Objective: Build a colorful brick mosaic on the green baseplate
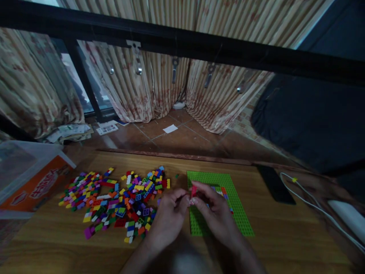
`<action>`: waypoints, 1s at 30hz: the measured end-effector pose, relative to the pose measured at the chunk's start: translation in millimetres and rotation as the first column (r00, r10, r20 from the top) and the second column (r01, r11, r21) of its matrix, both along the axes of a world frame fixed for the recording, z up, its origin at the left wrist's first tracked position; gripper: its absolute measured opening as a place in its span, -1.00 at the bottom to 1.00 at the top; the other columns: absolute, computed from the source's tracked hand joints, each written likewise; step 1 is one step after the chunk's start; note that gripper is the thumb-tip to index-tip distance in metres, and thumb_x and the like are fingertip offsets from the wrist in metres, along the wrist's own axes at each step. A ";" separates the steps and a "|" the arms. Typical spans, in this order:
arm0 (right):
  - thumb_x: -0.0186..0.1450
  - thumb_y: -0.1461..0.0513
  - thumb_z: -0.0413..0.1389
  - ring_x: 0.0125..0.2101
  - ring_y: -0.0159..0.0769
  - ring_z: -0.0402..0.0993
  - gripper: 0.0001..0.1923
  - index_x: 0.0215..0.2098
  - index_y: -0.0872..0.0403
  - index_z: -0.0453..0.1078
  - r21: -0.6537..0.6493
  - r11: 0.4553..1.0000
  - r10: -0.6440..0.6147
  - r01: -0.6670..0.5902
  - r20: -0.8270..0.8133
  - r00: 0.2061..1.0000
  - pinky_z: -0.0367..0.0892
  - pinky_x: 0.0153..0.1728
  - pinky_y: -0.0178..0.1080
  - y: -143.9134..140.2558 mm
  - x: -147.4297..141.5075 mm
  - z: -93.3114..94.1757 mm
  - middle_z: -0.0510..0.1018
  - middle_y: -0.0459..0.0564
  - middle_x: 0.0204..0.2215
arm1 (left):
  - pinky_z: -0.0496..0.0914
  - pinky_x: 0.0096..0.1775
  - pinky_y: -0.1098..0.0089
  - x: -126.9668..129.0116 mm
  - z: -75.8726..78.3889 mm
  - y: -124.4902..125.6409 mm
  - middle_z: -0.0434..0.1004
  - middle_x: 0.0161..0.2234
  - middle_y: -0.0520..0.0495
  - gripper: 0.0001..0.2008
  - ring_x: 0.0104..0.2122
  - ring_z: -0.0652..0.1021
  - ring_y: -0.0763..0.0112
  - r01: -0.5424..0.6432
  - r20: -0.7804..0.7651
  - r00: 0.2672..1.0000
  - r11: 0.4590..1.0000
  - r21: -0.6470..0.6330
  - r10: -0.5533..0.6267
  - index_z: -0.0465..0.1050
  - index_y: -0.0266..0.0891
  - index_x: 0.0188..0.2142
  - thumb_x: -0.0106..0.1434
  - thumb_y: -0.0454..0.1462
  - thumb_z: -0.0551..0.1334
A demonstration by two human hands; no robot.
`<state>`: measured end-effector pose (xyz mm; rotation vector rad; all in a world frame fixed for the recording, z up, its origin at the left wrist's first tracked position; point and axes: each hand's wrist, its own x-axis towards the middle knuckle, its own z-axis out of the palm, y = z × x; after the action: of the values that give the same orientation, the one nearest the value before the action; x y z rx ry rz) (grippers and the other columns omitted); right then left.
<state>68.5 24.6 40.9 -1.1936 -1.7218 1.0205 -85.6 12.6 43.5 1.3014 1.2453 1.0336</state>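
Red plastic brick, one small piece, is standing with its long axis upright, pinched between the fingertips of both hands just above the near-left part of one flat green studded baseplate. The left hand and right hand are both closing on it. One loose pile of many-coloured small bricks is lying to the left on the wooden table.

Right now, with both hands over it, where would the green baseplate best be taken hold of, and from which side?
Take the green baseplate by its bare right edge, coming from the right. It lies flat and thin on the wooden table, so a pinch at the rim suits it. The left hand and right hand cover its left and middle, holding a small red brick.
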 end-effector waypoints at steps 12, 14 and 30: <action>0.16 0.15 0.27 -0.50 -0.42 0.40 -0.77 -0.20 -0.02 0.56 -0.182 0.982 -0.117 0.052 -0.368 0.922 0.36 -0.44 -0.33 3.4 6.8 1.0 0.52 -0.15 -0.50 | 0.30 -0.54 0.49 0.6 4.3 2.2 0.37 -0.56 0.05 -0.72 -0.60 0.33 0.52 0.026 0.230 0.973 0.974 -0.225 0.027 0.43 -0.29 -0.45 0.15 -0.08 0.22; 0.14 0.15 0.29 -0.53 -0.43 0.40 -0.77 -0.21 -0.03 0.57 -0.197 0.978 -0.141 0.063 -0.411 0.901 0.36 -0.45 -0.33 6.6 14.6 1.3 0.52 -0.16 -0.53 | 0.31 -0.53 0.48 -6.5 4.5 5.7 0.38 -0.56 0.05 -0.71 -0.59 0.35 0.50 0.009 0.149 0.989 0.979 -0.202 0.021 0.43 -0.27 -0.45 0.16 -0.07 0.20; 0.11 0.13 0.26 -0.42 -0.31 0.50 -0.80 -0.37 0.07 0.47 -0.171 0.891 -0.449 0.420 -0.198 0.871 0.40 -0.35 -0.26 20.3 95.8 -12.8 0.59 -0.07 -0.46 | 0.36 -0.30 0.42 -45.6 -5.9 18.5 0.64 -0.33 0.00 -0.80 -0.37 0.59 0.33 -0.051 -0.823 0.546 0.986 0.156 0.158 0.55 -0.13 -0.28 0.23 -0.21 0.14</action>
<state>164.4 44.9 28.1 -1.3993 -1.1465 0.9490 -131.2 31.1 37.6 1.9434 2.0194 0.5206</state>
